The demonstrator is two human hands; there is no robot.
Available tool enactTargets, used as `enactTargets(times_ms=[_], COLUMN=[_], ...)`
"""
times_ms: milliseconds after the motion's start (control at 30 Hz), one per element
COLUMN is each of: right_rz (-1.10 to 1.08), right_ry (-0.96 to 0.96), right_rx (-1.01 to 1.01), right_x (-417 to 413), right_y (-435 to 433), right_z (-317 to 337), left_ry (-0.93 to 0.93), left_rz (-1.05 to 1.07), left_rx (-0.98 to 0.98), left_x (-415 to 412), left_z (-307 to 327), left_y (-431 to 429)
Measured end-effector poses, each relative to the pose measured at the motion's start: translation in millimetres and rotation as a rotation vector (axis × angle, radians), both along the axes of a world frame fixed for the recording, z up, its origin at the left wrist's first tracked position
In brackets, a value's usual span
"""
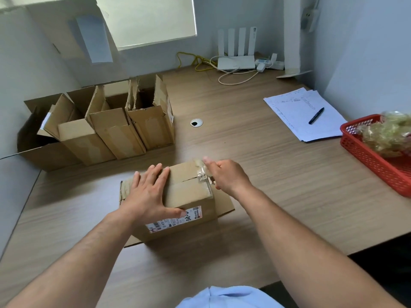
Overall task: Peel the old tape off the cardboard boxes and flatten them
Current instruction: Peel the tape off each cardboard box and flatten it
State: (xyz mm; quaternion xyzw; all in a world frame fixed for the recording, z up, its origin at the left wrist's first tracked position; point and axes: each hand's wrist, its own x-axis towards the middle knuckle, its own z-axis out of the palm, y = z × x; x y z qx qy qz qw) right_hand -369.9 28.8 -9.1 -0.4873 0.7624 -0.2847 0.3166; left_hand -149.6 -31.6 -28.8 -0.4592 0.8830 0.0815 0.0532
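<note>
Cardboard box (189,192) on a desk (244,141), well left of a red basket (367,161) — tape (203,172) partly lifted.
Left hand (149,194) presses flat on its top, fingers spread; right hand (226,176) pinches the crinkled clear tape at the edge facing the basket. A hard tug could snap the tape or tear the board. Box: brown, creased, shipping label on its side.

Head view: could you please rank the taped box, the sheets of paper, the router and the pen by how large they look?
1. taped box, largest, though it is also nearest the camera
2. sheets of paper
3. router, antennas included, farthest away
4. pen, smallest
</note>
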Motion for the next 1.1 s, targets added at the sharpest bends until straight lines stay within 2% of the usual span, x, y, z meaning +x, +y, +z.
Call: enactTargets(times_ms=[67,133,400,467,567,633,700,733,800,900,967,1100], right_rz=[0.072,0.087,0.01,-0.028,-0.134,-0.114,-0.048,-0.019,0.015,0.05,0.119,0.227], right_ry=[0.315,0.462,0.358,0.267,-0.102,-0.292,-0.353,-0.33,-0.132,0.153,0.248,0.396], right_rx=[0.067,0.075,-0.149,-0.154,-0.138,-0.131,-0.149,-0.16,-0.228,-0.511,-0.63,-0.667], right_x=[5,10,15,11,3,-4,-12,-16,-22,-21,-17,-14], right_y=[-4,-7,-4,-6,-6,-4,1,5,13,28,34,34], right_z=[-1,-3,-14,-16,-18,-18,-17,-17,-21,-30,-32,-33], left_ry=[0.01,0.022,0.037,0.041,0.051,0.058,0.068,0.071,0.068,0.054,0.044,0.047], left_rz=[-0.013,-0.014,0.029,0.033,0.028,0.023,0.025,0.029,0.032,0.036,0.043,0.058], left_rx=[0.011,0.003,-0.047,-0.047,-0.038,-0.032,-0.028,-0.02,-0.003,0.035,0.065,0.103], left_x=[-16,-30,-37,-37,-36,-35,-34,-34,-35,-37,-38,-41], left_z=[1,1,-4,-3,-2,-2,-1,0,3,8,11,16], left_y=[4,7,11,11,10,9,5,2,-4,-14,-20,-26])
